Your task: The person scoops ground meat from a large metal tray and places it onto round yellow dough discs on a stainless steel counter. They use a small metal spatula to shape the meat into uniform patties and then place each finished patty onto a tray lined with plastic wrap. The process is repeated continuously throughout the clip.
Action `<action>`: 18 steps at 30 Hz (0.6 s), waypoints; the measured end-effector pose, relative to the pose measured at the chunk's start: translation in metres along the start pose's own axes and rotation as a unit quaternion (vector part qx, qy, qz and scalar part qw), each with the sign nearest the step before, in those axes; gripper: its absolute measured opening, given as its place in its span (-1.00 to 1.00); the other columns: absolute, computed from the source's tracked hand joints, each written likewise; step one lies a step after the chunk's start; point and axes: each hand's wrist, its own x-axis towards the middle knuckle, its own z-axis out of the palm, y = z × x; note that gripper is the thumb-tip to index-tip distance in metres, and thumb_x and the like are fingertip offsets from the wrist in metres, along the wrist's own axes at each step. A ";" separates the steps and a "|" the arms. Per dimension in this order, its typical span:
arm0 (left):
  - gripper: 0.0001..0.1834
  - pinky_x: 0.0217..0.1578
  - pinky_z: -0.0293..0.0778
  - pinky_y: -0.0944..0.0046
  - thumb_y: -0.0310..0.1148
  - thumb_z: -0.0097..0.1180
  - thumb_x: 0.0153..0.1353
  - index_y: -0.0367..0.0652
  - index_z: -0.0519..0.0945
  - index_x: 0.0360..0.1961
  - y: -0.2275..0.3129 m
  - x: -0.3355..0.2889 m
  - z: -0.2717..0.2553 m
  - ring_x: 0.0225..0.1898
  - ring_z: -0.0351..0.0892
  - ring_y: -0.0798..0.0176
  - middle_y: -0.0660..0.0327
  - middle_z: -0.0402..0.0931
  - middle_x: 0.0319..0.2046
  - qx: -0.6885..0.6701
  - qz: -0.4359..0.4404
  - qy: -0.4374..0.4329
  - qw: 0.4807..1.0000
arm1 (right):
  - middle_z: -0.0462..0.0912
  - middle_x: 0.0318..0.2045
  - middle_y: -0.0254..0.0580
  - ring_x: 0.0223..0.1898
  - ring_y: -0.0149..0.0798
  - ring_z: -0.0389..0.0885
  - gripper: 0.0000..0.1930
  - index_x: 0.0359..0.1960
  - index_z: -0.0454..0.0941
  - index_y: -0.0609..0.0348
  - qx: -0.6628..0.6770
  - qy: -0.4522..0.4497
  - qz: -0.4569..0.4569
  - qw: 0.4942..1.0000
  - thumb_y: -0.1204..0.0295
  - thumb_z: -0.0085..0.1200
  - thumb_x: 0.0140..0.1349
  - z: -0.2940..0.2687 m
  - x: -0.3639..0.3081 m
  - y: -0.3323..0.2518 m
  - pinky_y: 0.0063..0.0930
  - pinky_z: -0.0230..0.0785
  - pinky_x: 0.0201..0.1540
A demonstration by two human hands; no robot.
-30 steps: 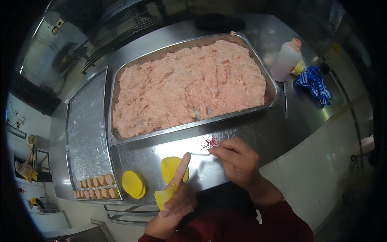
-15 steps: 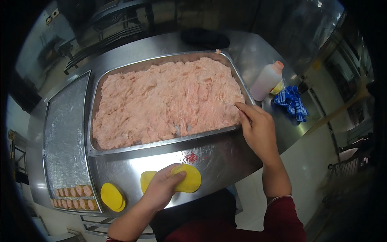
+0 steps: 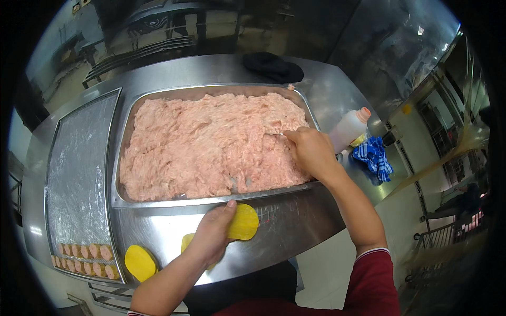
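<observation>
A large steel tray [image 3: 122, 152] holds a thick bed of pink minced meat [image 3: 211, 145]. My right hand [image 3: 311, 150] reaches into its right side, fingers dug into the meat with a thin utensil barely showing. My left hand [image 3: 213, 234] rests on the steel counter just below the tray's near rim, gripping a round yellow disc [image 3: 245, 222]. A second yellow piece [image 3: 186, 242] peeks out under that hand, and a third yellow disc [image 3: 139, 262] lies to its left.
A flat tray lined with film [image 3: 79, 168] sits at the left, with a row of small pink pieces [image 3: 84, 258] along its near end. A white squeeze bottle [image 3: 348, 129], a blue cloth [image 3: 374, 158] and a dark cloth [image 3: 271, 66] lie on the counter's right and far side.
My right hand moved from the counter by my left hand up to the tray's right side and into the meat. My left hand settled on the yellow disc.
</observation>
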 end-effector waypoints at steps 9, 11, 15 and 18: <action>-0.39 -0.07 0.62 0.22 0.08 0.03 0.55 -0.42 0.61 -0.05 -0.004 0.003 -0.003 -0.22 0.69 0.24 0.09 0.69 -0.22 0.010 0.024 0.020 0.999 | 0.74 -0.30 0.02 -0.28 0.04 0.77 -0.80 -0.22 0.72 0.18 -0.109 0.012 0.041 0.993 0.48 0.05 0.23 -0.024 -0.003 0.008 -0.08 0.61 -0.25; -0.38 -0.08 0.62 0.22 0.08 0.03 0.55 -0.43 0.61 -0.06 -0.004 0.005 -0.004 -0.23 0.69 0.25 0.09 0.69 -0.23 0.016 0.023 0.014 1.000 | 0.74 -0.30 0.05 -0.31 0.05 0.77 -0.82 -0.24 0.71 0.21 -0.136 -0.009 0.008 0.991 0.49 0.06 0.21 -0.018 -0.002 0.006 -0.09 0.61 -0.28; -0.36 -0.10 0.61 0.24 0.11 0.02 0.54 -0.44 0.62 -0.09 -0.005 0.010 -0.009 -0.24 0.68 0.26 0.09 0.68 -0.24 0.053 0.045 -0.002 0.998 | 0.72 -0.40 0.08 -0.34 0.13 0.75 -0.84 -0.31 0.71 0.20 -0.117 -0.025 0.031 0.992 0.49 0.08 0.16 -0.016 0.001 0.005 0.02 0.57 -0.27; -0.34 -0.11 0.61 0.24 0.13 0.03 0.53 -0.44 0.63 -0.11 -0.007 0.012 -0.009 -0.25 0.68 0.27 0.09 0.68 -0.25 0.068 0.053 0.000 0.996 | 0.75 -0.38 0.11 -0.29 0.06 0.80 -0.82 -0.35 0.75 0.19 -0.124 -0.073 0.031 0.989 0.49 0.07 0.16 -0.022 -0.003 0.003 -0.04 0.61 -0.25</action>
